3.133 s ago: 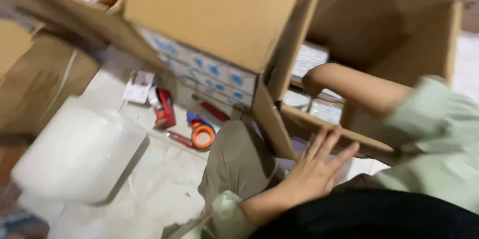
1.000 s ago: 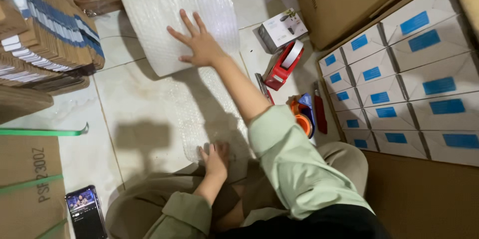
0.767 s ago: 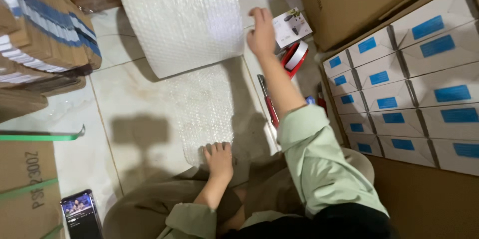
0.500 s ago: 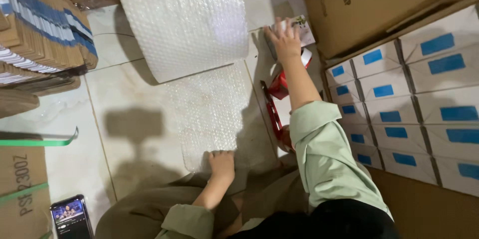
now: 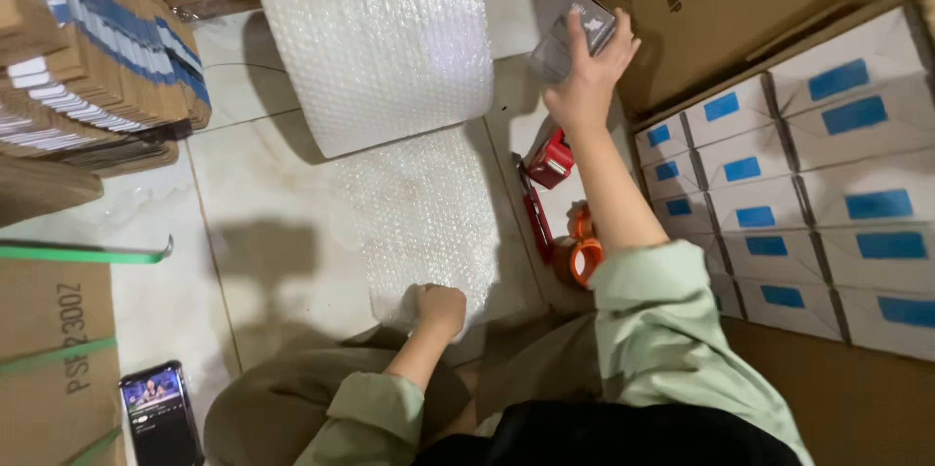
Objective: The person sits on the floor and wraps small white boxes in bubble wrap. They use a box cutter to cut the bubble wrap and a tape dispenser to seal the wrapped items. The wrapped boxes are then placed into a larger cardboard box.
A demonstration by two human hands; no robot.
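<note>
A phone (image 5: 161,412) lay on the floor at far left. The left hand (image 5: 439,308) was closed on the near end of the unrolled bubble wrap sheet (image 5: 421,208), which ran up to its roll (image 5: 375,37). A red tape dispenser (image 5: 548,159) sat just right. The right hand (image 5: 584,86) gripped a small box (image 5: 575,35), lifted beside stacked white cartons (image 5: 799,174).

Small box (image 5: 575,36) now lifted, gripped.

Small white box (image 5: 575,36) held aloft, blue-labelled white boxes (image 5: 808,193) right, lit phone (image 5: 159,412) bottom left
</note>
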